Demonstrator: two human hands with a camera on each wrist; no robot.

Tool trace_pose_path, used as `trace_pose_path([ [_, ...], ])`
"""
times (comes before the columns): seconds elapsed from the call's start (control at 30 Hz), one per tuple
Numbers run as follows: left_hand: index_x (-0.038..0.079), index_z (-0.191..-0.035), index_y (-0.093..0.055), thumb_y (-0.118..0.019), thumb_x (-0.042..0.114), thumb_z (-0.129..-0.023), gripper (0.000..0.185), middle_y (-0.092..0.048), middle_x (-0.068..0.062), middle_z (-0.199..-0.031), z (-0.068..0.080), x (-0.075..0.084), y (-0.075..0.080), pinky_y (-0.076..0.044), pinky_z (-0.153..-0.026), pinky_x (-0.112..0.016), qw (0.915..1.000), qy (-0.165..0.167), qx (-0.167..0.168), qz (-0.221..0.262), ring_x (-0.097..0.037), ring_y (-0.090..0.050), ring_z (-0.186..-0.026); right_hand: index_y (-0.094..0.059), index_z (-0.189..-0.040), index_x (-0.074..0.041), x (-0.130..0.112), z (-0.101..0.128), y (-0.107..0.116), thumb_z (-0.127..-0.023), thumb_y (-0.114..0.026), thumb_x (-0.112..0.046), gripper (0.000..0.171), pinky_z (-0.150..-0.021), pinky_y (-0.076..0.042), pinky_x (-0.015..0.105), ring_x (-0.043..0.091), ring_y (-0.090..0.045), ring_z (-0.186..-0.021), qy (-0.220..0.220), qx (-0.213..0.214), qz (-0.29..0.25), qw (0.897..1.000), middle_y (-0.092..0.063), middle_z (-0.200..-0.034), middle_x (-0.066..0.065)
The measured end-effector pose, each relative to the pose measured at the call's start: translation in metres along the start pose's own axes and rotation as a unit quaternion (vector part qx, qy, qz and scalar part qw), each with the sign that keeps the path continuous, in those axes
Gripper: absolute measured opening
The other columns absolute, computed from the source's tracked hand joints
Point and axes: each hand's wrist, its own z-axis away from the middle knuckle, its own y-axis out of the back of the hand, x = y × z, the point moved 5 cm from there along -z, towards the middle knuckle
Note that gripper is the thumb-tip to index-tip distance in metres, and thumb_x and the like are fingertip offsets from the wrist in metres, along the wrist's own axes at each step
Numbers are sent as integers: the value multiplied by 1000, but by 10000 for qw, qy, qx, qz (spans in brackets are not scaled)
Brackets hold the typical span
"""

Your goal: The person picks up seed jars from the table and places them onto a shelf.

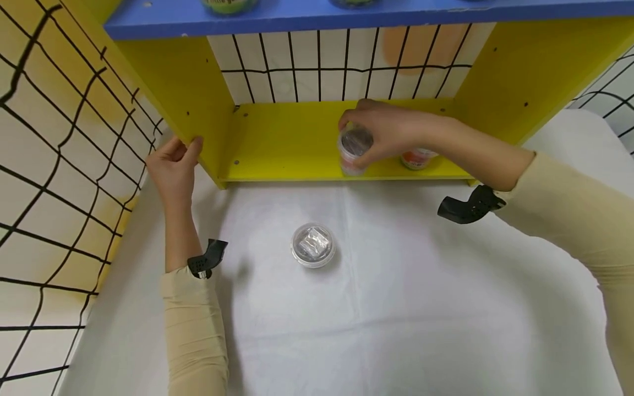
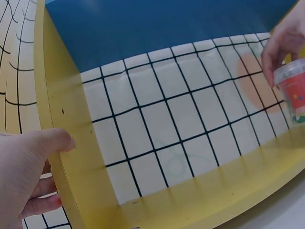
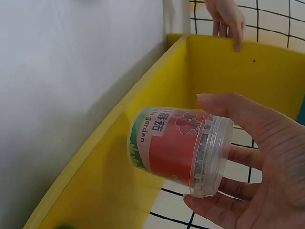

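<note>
My right hand [image 1: 388, 127] holds a clear plastic cup with a lid [image 3: 171, 145] by its lid end, above the lower yellow shelf board [image 1: 282, 143]. The cup's red label shows tomatoes and the words "little garden" in the right wrist view. My left hand [image 1: 173, 170] grips the front edge of the shelf's yellow left side panel [image 2: 78, 143], thumb on the inner face and fingers outside. Another cup [image 1: 416, 158] with a reddish label stands on the lower board, partly behind the right forearm. A third lidded cup [image 1: 313, 245] sits on the white tabletop, a silvery packet visible through its lid.
The blue upper board [image 1: 297, 23] crosses above the hands and carries several containers, including a green one [image 1: 229, 4], cut off by the frame. A yellow right side panel [image 1: 545, 71] bounds the shelf. Black wire grid [image 1: 59, 154] runs along the left and behind.
</note>
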Motion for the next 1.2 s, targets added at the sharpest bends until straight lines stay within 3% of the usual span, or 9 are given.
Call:
trace_pose_path([
  [0.67,9,-103,-72,-76,9,-74,29,-72,-5,-93,2,1,-8,-52,-60,-17,10000,39,-43,-7,-12,-68,-78,-39,-135,-10,12,-23,-3,-77,-72,-35,71,-91,-42,45,31,-39,-111,-230,-597,-81,9979,-38,-126,18],
  [1.2,6,-102,-72,-75,7,-74,29,-72,-5,-91,4,1,-12,-52,-60,-17,9997,15,-113,197,-13,-68,-78,-36,-138,-10,25,-27,-9,-76,-73,-40,78,-93,-41,47,31,-38,-114,-356,-786,-238,9960,-37,-129,16],
])
